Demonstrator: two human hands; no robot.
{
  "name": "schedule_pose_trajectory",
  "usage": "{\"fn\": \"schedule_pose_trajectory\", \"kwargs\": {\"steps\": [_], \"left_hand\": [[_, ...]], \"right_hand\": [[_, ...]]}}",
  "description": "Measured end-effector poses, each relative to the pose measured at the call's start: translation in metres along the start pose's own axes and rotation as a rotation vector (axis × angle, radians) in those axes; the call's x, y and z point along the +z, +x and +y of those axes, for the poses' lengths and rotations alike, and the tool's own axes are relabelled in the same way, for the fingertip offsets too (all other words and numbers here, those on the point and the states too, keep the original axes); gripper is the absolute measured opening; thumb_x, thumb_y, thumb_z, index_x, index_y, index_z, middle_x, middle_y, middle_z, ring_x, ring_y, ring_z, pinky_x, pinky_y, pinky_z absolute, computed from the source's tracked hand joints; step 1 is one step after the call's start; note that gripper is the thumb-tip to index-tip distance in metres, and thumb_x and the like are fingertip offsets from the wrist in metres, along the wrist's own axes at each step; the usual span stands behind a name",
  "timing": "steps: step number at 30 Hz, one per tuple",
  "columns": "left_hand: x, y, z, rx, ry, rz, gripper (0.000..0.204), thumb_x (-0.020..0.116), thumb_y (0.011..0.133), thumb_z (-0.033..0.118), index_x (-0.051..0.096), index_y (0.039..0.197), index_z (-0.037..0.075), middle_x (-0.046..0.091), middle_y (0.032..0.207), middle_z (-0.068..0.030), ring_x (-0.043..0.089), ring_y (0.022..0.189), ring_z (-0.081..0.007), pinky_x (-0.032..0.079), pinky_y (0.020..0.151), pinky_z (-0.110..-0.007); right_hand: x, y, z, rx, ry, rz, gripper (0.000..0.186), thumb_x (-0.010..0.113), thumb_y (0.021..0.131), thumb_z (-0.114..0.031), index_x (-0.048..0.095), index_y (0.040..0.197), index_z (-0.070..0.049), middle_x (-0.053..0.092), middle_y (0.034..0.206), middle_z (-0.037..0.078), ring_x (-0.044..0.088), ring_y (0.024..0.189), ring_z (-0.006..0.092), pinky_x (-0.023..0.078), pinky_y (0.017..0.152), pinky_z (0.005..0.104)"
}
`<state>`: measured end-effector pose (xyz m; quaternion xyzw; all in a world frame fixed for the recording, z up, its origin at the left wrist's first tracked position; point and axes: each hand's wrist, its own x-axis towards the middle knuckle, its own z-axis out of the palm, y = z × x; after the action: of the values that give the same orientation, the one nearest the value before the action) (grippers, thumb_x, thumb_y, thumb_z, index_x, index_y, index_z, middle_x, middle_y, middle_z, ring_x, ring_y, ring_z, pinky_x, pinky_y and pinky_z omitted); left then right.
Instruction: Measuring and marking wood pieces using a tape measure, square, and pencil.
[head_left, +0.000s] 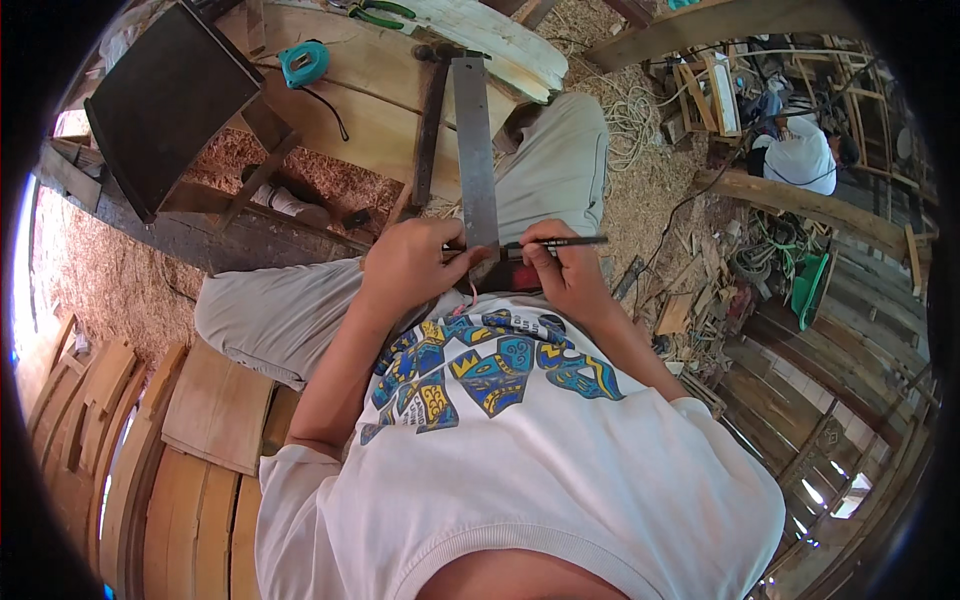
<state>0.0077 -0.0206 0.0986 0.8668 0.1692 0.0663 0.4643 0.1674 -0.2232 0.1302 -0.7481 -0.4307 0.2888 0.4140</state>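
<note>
My left hand (415,262) is closed at the lower end of a long, flat steel blade (470,140), its thumb pressed against it; what else it grips there is unclear. My right hand (565,270) pinches a slim black pencil or pen (585,241) just right of the blade, its inner tip near the metal. A dark, narrow bar (430,130) lies alongside the blade, leaning on the wooden boards in front of me. A teal tape measure (305,63) rests on those boards, and green-handled pliers (375,15) lie farther back.
A dark panel on a wooden frame (165,105) stands at upper left. Cut boards (215,400) are stacked at lower left. Wood shavings, scraps and cords (640,130) cover the floor at right. Another person in a white shirt (800,155) sits at upper right among timbers and beams.
</note>
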Motion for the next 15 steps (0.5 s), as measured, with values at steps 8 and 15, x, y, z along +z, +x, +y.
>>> {"fn": "schedule_pose_trajectory", "kwargs": {"steps": [8,15], "left_hand": [[0.000,-0.001,-0.002,0.016,-0.018,0.028,0.037,0.086,0.086,0.036,0.069,0.079,0.004,0.067,0.075,-0.0185,0.068,0.074,-0.0419,0.053,0.065,-0.051],[-0.004,-0.002,0.000,0.024,0.000,-0.001,0.028,0.087,0.086,0.027,0.070,0.084,0.005,0.070,0.079,-0.0163,0.069,0.073,-0.0398,0.053,0.063,-0.046]], "right_hand": [[0.000,-0.004,-0.006,0.020,0.057,0.012,0.010,0.069,0.104,-0.007,0.067,0.112,-0.001,0.068,0.099,0.013,0.066,0.088,0.0279,0.054,0.082,0.0368],[-0.005,-0.003,-0.009,0.095,-0.005,-0.032,0.010,0.070,0.103,-0.007,0.068,0.110,-0.001,0.068,0.099,0.013,0.067,0.086,0.0282,0.054,0.079,0.0363]]}}
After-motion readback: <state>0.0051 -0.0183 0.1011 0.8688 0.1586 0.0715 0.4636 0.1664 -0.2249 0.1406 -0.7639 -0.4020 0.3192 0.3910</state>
